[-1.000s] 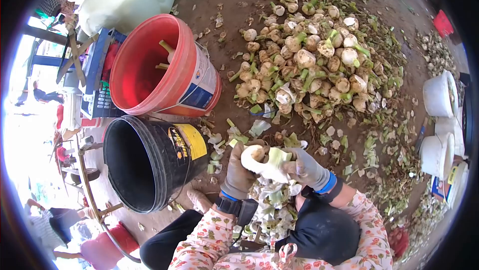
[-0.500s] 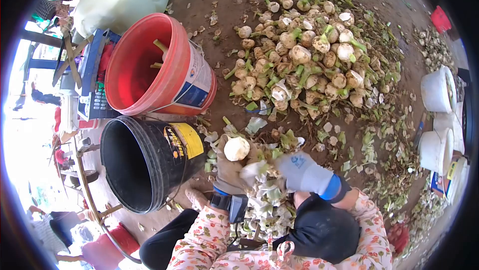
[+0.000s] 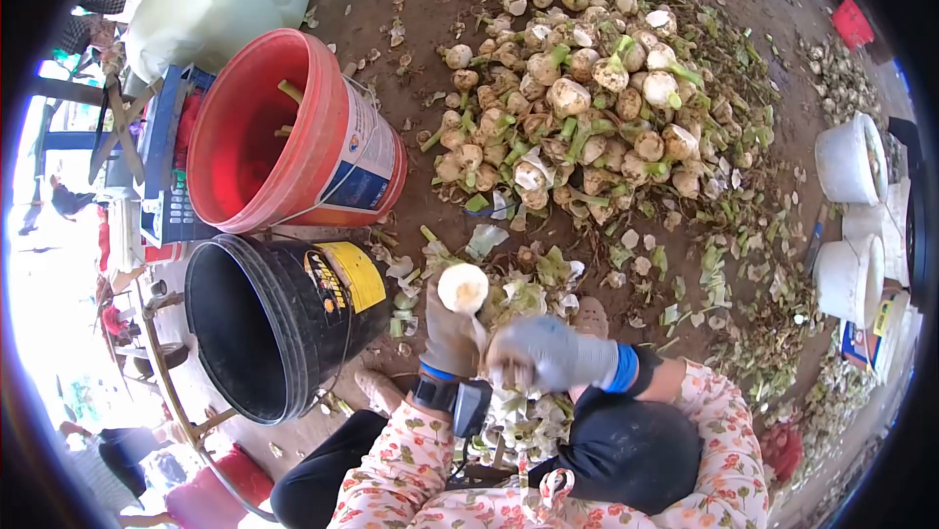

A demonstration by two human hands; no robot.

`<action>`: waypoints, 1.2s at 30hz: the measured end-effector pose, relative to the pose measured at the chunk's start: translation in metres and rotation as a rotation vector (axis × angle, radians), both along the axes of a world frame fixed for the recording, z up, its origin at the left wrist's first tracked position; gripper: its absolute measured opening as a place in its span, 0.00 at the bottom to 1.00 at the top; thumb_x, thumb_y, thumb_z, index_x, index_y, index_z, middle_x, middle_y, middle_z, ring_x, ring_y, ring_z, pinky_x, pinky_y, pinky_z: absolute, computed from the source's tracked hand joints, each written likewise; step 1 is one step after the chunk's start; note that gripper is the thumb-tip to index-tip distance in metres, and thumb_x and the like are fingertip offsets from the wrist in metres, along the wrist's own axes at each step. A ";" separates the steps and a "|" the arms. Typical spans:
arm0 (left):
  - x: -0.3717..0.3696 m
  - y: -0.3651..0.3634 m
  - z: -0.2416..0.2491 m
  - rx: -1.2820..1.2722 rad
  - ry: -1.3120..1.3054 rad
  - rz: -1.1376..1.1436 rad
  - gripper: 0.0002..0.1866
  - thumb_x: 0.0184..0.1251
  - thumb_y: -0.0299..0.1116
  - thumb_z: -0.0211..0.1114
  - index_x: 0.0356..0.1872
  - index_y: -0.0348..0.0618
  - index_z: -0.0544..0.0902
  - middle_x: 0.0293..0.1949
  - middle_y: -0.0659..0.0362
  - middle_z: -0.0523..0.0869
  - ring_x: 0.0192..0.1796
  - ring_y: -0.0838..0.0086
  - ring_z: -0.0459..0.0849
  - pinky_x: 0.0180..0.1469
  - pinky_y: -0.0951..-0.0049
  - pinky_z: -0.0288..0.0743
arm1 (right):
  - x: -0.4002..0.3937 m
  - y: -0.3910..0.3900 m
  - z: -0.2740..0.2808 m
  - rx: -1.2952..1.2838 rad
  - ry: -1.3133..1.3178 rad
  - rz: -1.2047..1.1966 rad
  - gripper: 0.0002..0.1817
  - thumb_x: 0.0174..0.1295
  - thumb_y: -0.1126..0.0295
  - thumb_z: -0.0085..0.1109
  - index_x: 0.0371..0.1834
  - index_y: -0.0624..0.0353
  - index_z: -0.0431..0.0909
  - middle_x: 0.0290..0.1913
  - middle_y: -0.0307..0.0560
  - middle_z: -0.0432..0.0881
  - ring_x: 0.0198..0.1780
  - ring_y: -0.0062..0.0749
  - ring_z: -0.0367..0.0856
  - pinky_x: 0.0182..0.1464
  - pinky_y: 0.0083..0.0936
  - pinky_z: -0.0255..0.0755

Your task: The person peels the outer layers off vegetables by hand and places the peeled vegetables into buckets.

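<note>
A white garlic bulb (image 3: 463,286) sits in the grasp of my left hand (image 3: 452,338), which wears a tan glove. Its pale brown root end faces up toward the camera. My right hand (image 3: 548,353), in a grey glove with a blue cuff, is close beside the left one with its fingers curled. The right fingertips are blurred, and whatever they hold is hidden. Below both hands lies a heap of white and green garlic peelings (image 3: 523,417) between my legs. Ahead is a big pile of unpeeled garlic bulbs (image 3: 587,109) with short green stalks.
To the left, a red bucket (image 3: 323,128) with a few stalks inside and a black bucket (image 3: 293,324) lie tipped toward the left. A blue scale (image 3: 166,167) stands behind them. White buckets (image 3: 849,162) are at the right. Peelings litter the dirt floor.
My right hand has moved left, up to the left hand, and its fingers have curled in. The garlic bulb in my left hand has turned, so its root end shows.
</note>
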State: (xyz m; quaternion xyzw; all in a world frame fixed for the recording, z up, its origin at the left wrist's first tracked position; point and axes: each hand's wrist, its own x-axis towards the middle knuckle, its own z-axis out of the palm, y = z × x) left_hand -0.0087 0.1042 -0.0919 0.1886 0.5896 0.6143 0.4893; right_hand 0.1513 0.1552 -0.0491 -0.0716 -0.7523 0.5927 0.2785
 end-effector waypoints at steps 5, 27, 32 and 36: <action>-0.019 0.014 0.006 -0.054 -0.320 -0.113 0.07 0.64 0.33 0.55 0.38 0.41 0.75 0.26 0.60 0.80 0.26 0.75 0.77 0.24 0.77 0.69 | 0.011 0.014 0.014 -0.555 -0.200 0.038 0.15 0.57 0.69 0.57 0.48 0.56 0.75 0.32 0.48 0.81 0.38 0.44 0.82 0.41 0.34 0.74; 0.022 0.033 0.052 -0.188 -0.391 -0.214 0.17 0.69 0.40 0.56 0.52 0.40 0.75 0.37 0.59 0.82 0.37 0.74 0.79 0.38 0.74 0.75 | 0.096 0.109 -0.151 0.173 -1.262 -0.953 0.22 0.48 0.74 0.62 0.49 0.51 0.73 0.52 0.56 0.73 0.48 0.53 0.77 0.46 0.41 0.73; 0.029 0.023 0.009 -0.259 -0.093 -0.365 0.18 0.68 0.37 0.54 0.54 0.38 0.74 0.39 0.58 0.82 0.39 0.75 0.79 0.41 0.73 0.74 | 0.107 0.093 -0.152 -0.132 -0.721 -1.007 0.15 0.49 0.77 0.63 0.42 0.58 0.76 0.40 0.52 0.80 0.39 0.44 0.80 0.44 0.29 0.74; 0.045 0.026 0.013 -0.078 0.269 -0.400 0.30 0.55 0.30 0.68 0.60 0.35 0.69 0.54 0.54 0.77 0.56 0.70 0.76 0.60 0.71 0.68 | 0.085 0.067 -0.075 -0.456 -0.263 -0.672 0.09 0.57 0.75 0.61 0.41 0.62 0.76 0.38 0.40 0.81 0.37 0.23 0.78 0.40 0.19 0.72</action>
